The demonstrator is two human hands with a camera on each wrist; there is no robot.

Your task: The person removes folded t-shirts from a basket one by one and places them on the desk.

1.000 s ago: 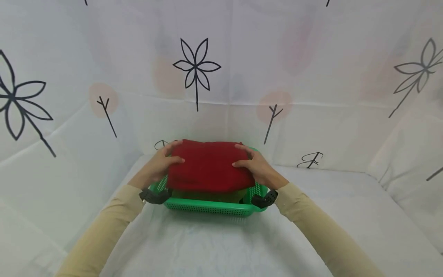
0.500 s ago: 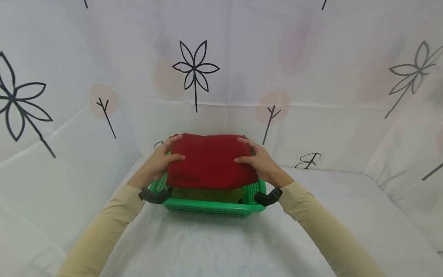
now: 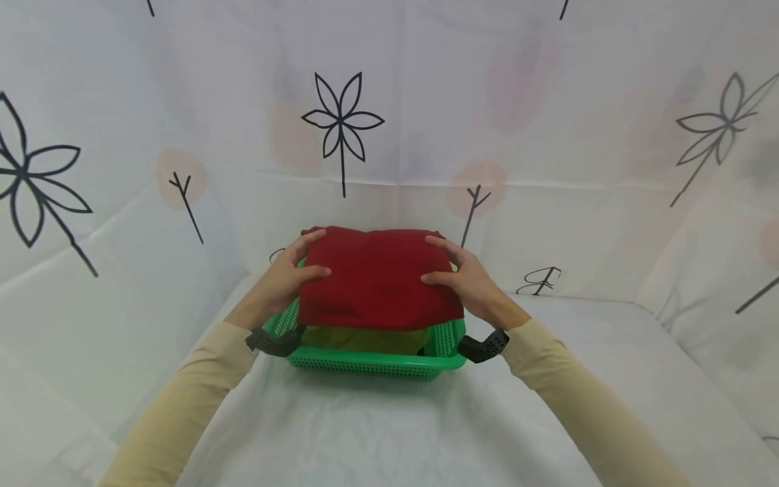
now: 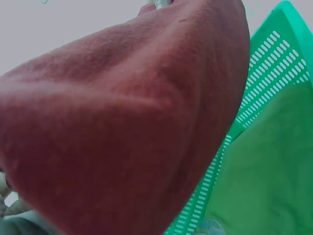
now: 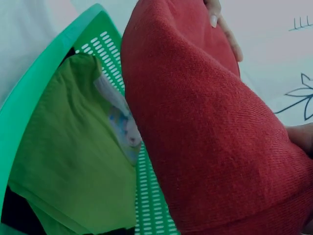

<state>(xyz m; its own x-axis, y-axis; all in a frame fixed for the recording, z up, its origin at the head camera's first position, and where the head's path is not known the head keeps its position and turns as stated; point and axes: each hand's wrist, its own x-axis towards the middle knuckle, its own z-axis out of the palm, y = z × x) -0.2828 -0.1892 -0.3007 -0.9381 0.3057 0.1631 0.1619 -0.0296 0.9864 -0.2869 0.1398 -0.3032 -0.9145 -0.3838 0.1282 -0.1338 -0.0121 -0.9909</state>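
Though its underside and far face are hidden from the head view, one red cloth [image 3: 380, 281], apparently folded, is held over the back part of a green basket, between two hands; whether its lower edge touches anything beneath cannot be told. Left hand [image 3: 281, 277]: at the cloth's left side, gripping it, thumb on the near face, a finger along the upper edge, remaining fingers largely out of sight. Right hand [image 3: 475, 281]: at the opposite side, gripping likewise, thumb and one finger set apart on the red fabric, the rest mostly concealed. In both wrist views the cloth fills much of the picture, leaving only scraps of fingers at the edges. Green basket [image 3: 377, 363]: perforated plastic, near rim exposed, back wall mostly covered by the cloth in the head view. Contents, partly seen: one olive-green cloth [image 3: 365, 340], lying beneath and nearer than the red; one whitish item [image 5: 124, 129] with a blurred blue and pinkish print, beside the green fabric, its kind unclear; one black item [image 5: 17, 215], cut off at the corner of the right wrist view. Two black wrist devices [image 3: 278, 341], one per wrist. Two beige sleeves [image 3: 189, 399], cut off by the lower edge. Ground: white sheet [image 3: 365, 433]; behind, white backdrop [image 3: 389, 155] with black line flowers, some cropped.
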